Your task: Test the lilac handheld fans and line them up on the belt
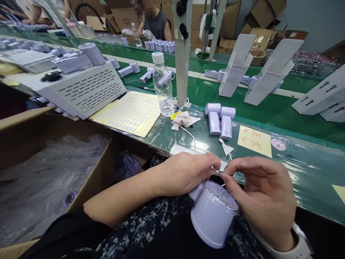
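Note:
A lavender hair-dryer-shaped device (212, 216) with a wide round head is tilted over my lap. Its top face carries a shiny, clear covering. My left hand (185, 172) is closed over the device's handle, which mostly disappears beneath the palm. Just above the head, my right hand (264, 194) pinches thumb and forefinger together, meeting the left fingertips at a thin, pale bit too small to name. A white cable (225, 145) with a plug end runs down behind the right fingers. Two similar lavender devices (214, 120) lie side by side on the bench beyond.
A clear bottle (163, 86) stands by a metal post (182, 54). Left are a sticker sheet (134, 111), a vented metal box (91, 86) and a carton (94, 180) of plastic bags. White boxes (235, 66) stand on the green conveyor (199, 88). Another person (159, 25) sits across.

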Demonstrator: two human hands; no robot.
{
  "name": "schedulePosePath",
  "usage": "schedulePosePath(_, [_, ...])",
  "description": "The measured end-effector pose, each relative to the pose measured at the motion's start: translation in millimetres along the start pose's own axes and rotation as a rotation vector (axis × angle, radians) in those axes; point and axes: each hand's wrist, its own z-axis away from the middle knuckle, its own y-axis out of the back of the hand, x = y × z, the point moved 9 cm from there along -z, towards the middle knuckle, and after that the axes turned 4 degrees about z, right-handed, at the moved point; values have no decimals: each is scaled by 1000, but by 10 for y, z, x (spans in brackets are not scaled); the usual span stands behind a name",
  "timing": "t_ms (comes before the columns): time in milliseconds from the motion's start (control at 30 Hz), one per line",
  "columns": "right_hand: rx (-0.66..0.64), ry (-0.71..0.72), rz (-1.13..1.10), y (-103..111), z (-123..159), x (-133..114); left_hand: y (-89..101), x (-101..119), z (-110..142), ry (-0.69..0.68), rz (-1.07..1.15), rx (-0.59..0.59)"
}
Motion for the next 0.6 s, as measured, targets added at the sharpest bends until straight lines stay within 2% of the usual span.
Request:
schedulePosePath(167, [-64,-5,104,-23,45,78,-51,-70,23,22,-75,-30])
schedulePosePath(333, [-62,-41,50,-16,46,93,-120,-162,64,11,-59,-30])
schedulePosePath(467, [8,-81,49,42,45,125,-167,-230,103,-23,80,41])
schedulePosePath(600, [48,-113,15,70,35,184,-211,-478,149,131,370,153])
